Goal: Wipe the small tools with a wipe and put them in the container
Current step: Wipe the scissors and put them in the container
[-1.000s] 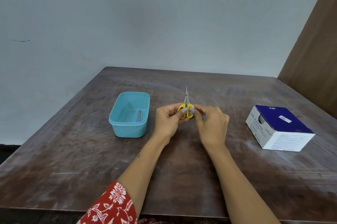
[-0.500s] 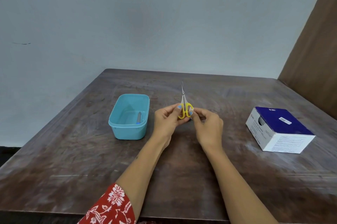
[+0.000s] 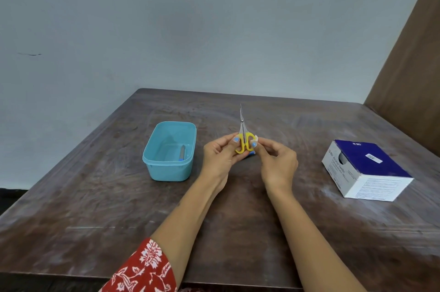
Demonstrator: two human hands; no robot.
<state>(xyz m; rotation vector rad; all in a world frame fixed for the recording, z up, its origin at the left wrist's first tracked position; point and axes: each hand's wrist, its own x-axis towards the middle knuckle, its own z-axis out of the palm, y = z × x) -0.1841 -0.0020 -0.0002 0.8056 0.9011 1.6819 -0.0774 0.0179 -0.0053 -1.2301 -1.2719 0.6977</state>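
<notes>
Scissors (image 3: pixel 243 141), small, yellow-handled: centre of frame, blades closed and pointing up, above the counter (image 3: pixel 238 220). Left hand (image 3: pixel 220 158) grips the handles with curled fingers. Right hand (image 3: pixel 277 163) pinches what appears to be a wipe (image 3: pixel 255 137) against the right handle loop. Container (image 3: pixel 170 151), teal: centre left, holding one slim tool (image 3: pixel 182 153). Box (image 3: pixel 366 170), blue and white: right side.

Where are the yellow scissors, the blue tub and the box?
yellow scissors (image 3: pixel 242 125): head view, on the steel blades near the pivot.
blue tub (image 3: pixel 169 171): head view, on its near outer wall.
box (image 3: pixel 371 160): head view, on its dark blue top.
</notes>
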